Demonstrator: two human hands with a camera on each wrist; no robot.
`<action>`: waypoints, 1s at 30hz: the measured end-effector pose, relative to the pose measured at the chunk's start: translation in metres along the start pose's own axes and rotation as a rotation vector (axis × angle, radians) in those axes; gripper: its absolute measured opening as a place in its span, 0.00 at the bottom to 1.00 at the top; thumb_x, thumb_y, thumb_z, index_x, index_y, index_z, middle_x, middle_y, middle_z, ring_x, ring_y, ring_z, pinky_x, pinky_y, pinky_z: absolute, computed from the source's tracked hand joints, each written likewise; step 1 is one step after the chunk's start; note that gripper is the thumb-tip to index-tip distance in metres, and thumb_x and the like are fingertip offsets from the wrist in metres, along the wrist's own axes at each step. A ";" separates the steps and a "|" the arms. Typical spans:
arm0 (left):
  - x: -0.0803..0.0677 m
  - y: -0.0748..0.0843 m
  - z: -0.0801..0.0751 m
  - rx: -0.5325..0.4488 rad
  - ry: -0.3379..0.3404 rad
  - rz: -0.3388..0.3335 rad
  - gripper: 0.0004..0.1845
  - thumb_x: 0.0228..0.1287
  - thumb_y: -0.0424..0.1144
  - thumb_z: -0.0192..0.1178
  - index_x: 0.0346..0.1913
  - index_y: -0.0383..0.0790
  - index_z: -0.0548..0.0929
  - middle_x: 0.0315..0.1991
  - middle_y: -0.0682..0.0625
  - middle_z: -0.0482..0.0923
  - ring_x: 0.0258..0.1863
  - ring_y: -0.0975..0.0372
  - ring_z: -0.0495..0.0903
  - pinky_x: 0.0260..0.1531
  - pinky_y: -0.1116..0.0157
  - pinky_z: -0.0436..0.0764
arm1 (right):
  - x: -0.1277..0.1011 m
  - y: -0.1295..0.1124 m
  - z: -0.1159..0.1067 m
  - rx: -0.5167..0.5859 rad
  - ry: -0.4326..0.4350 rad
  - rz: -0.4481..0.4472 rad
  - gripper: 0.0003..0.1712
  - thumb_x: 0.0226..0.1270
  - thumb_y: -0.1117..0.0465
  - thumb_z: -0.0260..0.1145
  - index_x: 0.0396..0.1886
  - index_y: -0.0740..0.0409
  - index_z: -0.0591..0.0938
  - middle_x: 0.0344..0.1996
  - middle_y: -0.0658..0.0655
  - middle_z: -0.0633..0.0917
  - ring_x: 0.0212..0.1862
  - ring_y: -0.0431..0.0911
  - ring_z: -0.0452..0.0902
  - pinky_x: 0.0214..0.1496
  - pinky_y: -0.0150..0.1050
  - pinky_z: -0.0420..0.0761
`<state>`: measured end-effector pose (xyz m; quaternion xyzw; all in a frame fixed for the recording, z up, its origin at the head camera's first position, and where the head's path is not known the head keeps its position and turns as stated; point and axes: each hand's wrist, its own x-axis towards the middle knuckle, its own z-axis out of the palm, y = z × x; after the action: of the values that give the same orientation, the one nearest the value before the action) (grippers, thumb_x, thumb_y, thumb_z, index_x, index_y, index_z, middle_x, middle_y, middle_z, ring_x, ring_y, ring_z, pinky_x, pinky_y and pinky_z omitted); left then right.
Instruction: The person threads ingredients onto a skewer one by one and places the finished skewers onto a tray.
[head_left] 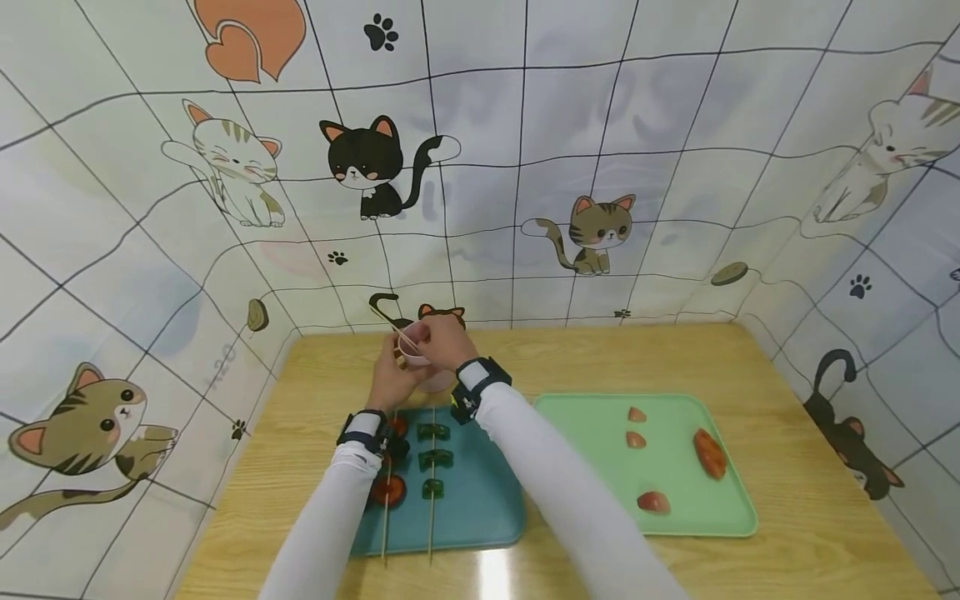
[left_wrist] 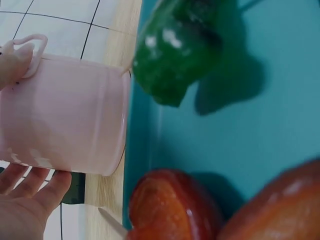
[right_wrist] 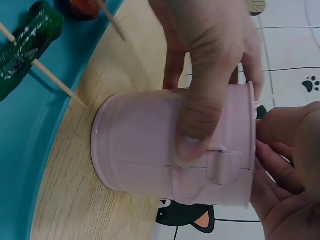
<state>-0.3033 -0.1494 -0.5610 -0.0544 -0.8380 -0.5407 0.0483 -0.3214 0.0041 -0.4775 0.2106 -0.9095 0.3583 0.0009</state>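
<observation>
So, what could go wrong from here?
The pink cup might tip or slip if the left grip loosens while the right grip works at its mouth. The thin stick slanting out of that mouth could get knocked or prick someone, being so close to both. Finally, the loaded skewers stick out past the near edge of the blue tray, so a passing sleeve may shift them.

- No word, brand or number can be read.
- Tile-patterned wall covering [head_left: 480, 192]: on its left side, a faint grey row of letter-like marks [head_left: 222, 364], too blurred to make out.
- Same covering: printed signs, namely black paw prints [head_left: 381, 34] and an orange heart motif [head_left: 279, 29].
</observation>
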 end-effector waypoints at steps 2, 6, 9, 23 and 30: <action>0.000 -0.003 0.000 -0.005 -0.001 0.006 0.45 0.56 0.41 0.78 0.73 0.46 0.63 0.72 0.44 0.67 0.71 0.45 0.67 0.70 0.44 0.72 | 0.003 -0.001 0.003 -0.003 -0.021 0.009 0.10 0.72 0.67 0.64 0.48 0.61 0.87 0.43 0.57 0.90 0.46 0.49 0.87 0.49 0.40 0.85; -0.002 -0.006 -0.001 -0.014 0.010 0.019 0.45 0.56 0.42 0.78 0.73 0.47 0.63 0.72 0.45 0.67 0.71 0.45 0.67 0.69 0.44 0.72 | 0.009 -0.002 0.010 -0.050 -0.054 0.021 0.08 0.71 0.67 0.65 0.39 0.56 0.90 0.34 0.53 0.90 0.38 0.45 0.84 0.38 0.34 0.81; -0.003 -0.008 0.000 -0.021 0.022 0.019 0.46 0.55 0.42 0.79 0.74 0.49 0.64 0.72 0.45 0.67 0.70 0.45 0.68 0.68 0.45 0.74 | 0.013 -0.002 0.016 -0.110 -0.056 0.036 0.09 0.71 0.66 0.64 0.30 0.54 0.88 0.24 0.49 0.85 0.29 0.41 0.77 0.29 0.31 0.72; -0.002 -0.004 0.006 -0.051 0.034 -0.001 0.47 0.53 0.36 0.78 0.74 0.51 0.64 0.73 0.46 0.66 0.67 0.45 0.68 0.67 0.45 0.75 | 0.017 0.003 0.022 -0.135 0.014 0.050 0.07 0.71 0.63 0.65 0.39 0.55 0.89 0.38 0.51 0.90 0.40 0.45 0.85 0.42 0.35 0.83; 0.000 -0.009 0.001 -0.057 0.003 0.001 0.48 0.54 0.40 0.79 0.75 0.49 0.62 0.75 0.45 0.64 0.70 0.45 0.67 0.69 0.43 0.72 | 0.013 0.008 0.018 0.062 0.125 -0.008 0.06 0.73 0.62 0.66 0.44 0.57 0.86 0.39 0.54 0.89 0.42 0.45 0.85 0.45 0.37 0.85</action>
<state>-0.3043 -0.1519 -0.5692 -0.0553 -0.8223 -0.5643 0.0485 -0.3332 -0.0073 -0.4938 0.1915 -0.8952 0.3989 0.0525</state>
